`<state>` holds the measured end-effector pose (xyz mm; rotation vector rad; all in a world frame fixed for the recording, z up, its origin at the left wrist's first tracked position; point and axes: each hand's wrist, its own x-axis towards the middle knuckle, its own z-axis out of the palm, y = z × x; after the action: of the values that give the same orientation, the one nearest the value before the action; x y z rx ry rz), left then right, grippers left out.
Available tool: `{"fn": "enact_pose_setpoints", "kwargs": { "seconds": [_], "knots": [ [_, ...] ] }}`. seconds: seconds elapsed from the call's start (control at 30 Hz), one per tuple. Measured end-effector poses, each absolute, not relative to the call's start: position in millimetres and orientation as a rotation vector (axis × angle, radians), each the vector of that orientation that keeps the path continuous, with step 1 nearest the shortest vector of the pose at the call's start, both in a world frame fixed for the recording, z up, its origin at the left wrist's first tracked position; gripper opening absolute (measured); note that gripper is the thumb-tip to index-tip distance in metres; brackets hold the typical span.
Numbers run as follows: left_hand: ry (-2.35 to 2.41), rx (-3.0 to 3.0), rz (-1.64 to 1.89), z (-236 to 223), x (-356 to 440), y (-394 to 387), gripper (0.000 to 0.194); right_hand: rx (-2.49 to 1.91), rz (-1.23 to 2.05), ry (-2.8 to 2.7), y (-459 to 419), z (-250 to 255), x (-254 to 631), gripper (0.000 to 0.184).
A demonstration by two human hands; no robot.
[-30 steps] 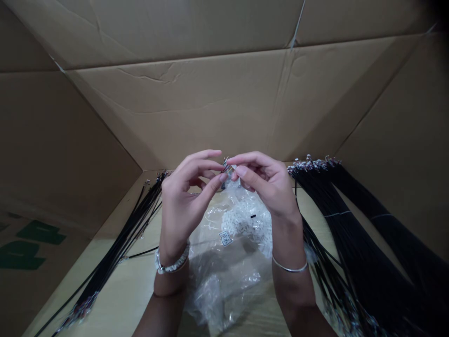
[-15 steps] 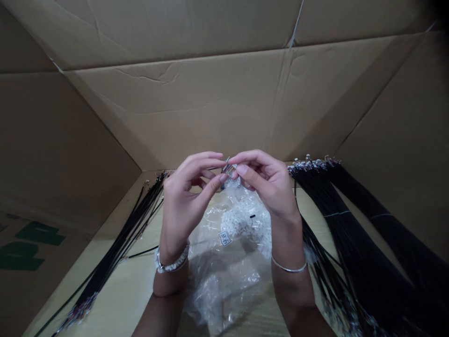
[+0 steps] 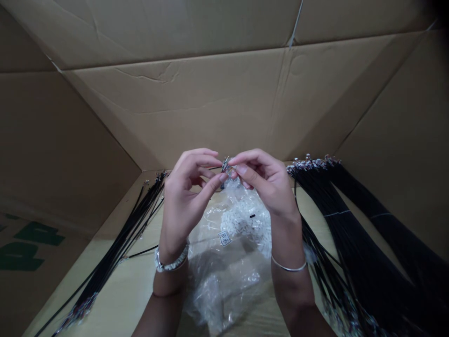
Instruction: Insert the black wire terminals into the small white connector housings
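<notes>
Inside a large brown cardboard box [image 3: 175,107], bundles of thin black wires [image 3: 365,234] lie along both sides, leaving the middle free for a clear plastic bag of small white connectors [image 3: 238,229]. At centre frame, the left hand [image 3: 185,201] and right hand [image 3: 266,187] pinch a tiny metal wire end [image 3: 226,164] between their fingertips.

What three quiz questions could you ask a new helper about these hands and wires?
1. True or false: the left hand and the right hand both pinch the small connector with their fingertips.
2. Which side of the clear plastic bag has the thicker bundle of black cables, left or right?
3. What fills the top part of the bag?

Key: 1. True. 2. Right. 3. Small white pieces.
</notes>
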<state>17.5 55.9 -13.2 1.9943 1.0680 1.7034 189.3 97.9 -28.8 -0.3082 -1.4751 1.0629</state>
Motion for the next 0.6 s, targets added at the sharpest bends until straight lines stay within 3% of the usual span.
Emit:
{"fn": "enact_pose_setpoints", "kwargs": {
  "seconds": [0.6],
  "knots": [
    [1.075,2.118,1.684,-9.6,15.7,51.8,0.009,-0.276,1.197,-1.436,101.6,-30.9,188.9,0.017]
  ]
}}
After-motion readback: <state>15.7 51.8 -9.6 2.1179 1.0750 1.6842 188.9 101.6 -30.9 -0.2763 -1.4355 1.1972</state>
